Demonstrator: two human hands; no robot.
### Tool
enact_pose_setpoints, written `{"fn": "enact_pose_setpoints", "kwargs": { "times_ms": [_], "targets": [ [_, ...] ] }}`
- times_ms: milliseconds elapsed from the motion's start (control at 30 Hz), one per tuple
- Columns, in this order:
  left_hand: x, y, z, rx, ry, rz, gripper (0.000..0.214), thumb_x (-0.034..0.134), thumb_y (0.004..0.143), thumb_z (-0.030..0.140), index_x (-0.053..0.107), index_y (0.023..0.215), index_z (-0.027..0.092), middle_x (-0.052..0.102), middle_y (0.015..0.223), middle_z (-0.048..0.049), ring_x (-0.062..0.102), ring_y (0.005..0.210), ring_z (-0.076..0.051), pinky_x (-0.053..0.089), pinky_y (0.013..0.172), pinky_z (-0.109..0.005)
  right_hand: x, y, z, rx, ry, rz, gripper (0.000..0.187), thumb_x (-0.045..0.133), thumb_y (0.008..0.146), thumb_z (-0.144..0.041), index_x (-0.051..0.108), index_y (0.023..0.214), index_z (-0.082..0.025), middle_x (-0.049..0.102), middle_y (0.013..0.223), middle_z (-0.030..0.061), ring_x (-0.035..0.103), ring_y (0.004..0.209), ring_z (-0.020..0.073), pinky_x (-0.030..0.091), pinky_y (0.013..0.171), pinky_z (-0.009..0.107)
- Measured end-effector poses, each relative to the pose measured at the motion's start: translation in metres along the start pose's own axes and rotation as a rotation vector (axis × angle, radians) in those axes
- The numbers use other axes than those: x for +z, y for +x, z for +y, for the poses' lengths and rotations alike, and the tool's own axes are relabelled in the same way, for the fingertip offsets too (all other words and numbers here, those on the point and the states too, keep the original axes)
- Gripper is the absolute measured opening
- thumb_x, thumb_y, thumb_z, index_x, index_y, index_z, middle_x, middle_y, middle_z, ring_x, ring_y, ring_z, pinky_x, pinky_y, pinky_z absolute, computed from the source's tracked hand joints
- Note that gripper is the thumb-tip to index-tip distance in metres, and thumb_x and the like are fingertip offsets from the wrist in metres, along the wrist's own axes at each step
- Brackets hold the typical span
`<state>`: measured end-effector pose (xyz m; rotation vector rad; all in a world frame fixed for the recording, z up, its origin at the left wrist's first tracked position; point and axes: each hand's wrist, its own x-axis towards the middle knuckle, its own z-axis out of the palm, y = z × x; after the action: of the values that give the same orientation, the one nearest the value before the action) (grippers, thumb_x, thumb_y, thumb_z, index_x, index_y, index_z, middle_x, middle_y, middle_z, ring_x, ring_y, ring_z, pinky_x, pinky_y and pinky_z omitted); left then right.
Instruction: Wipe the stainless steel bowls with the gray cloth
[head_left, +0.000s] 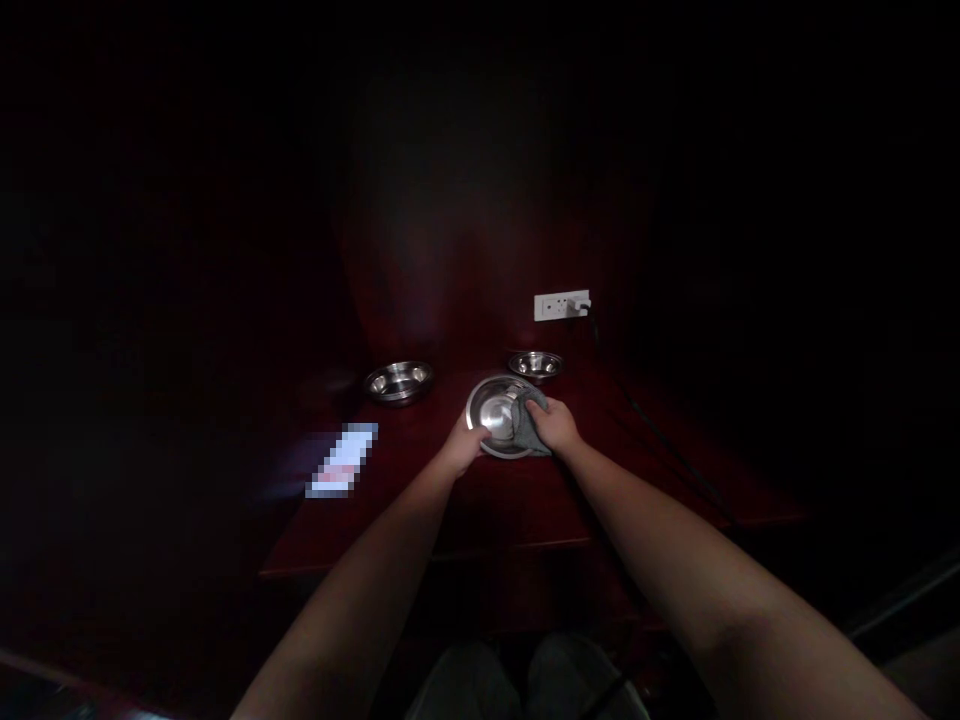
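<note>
A shiny metal bowl (493, 412) is held up over the dark red table, tilted so its inside faces me. My left hand (463, 447) grips its lower left rim, thumb over the edge and fingers hidden behind. At the bowl's right side my right hand (553, 424) is closed on a grey cloth (528, 432), which lies folded over the rim and against the inner wall. The right thumb presses on the cloth; the other fingers are mostly out of sight.
Two more metal bowls stand farther back, one at left (400, 383) and a smaller one (535, 366) behind my right hand. A lit, blurred-out screen (342, 461) lies at left on the table (510, 515). A white wall socket (562, 305) holds a plug; a dark cable (667, 445) runs along the right.
</note>
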<state>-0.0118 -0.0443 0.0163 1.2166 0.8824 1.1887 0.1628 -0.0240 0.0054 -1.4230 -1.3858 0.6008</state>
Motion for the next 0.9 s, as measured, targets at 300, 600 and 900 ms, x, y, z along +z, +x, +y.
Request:
{"fn": "enact_pose_setpoints", "kwargs": {
  "times_ms": [300, 600, 900],
  "targets": [
    [0.003, 0.032, -0.003, 0.063, -0.014, 0.166, 0.060, 0.058, 0.060, 0.012, 0.049, 0.118, 0.022, 0.062, 0.105, -0.0076, 0.060, 0.091, -0.023, 0.051, 0.075, -0.037, 0.011, 0.031, 0.002, 0.029, -0.015, 0.029, 0.035, 0.047, 0.073, -0.042, 0.067, 0.080, -0.014, 0.069, 0.076, 0.0079, 0.063, 0.069, 0.0195, 0.045, 0.063, 0.027],
    [-0.004, 0.047, -0.008, 0.017, -0.028, 0.025, 0.073, 0.054, 0.055, 0.006, 0.041, 0.124, 0.025, 0.058, 0.115, -0.0107, 0.061, 0.088, -0.026, 0.052, 0.065, -0.041, 0.016, 0.046, 0.007, -0.017, -0.001, 0.028, 0.035, 0.048, 0.073, -0.043, 0.067, 0.083, -0.014, 0.068, 0.078, 0.0067, 0.062, 0.069, 0.0188, 0.045, 0.065, 0.028],
    [-0.002, 0.047, -0.012, 0.157, 0.020, 0.086, 0.070, 0.061, 0.056, 0.007, 0.040, 0.122, 0.021, 0.057, 0.115, -0.0079, 0.053, 0.106, -0.024, 0.040, 0.092, -0.042, 0.014, 0.048, 0.019, -0.025, 0.121, 0.006, 0.037, 0.052, 0.071, -0.046, 0.064, 0.086, -0.014, 0.068, 0.078, 0.0048, 0.061, 0.068, 0.0174, 0.047, 0.064, 0.029]
  ]
}}
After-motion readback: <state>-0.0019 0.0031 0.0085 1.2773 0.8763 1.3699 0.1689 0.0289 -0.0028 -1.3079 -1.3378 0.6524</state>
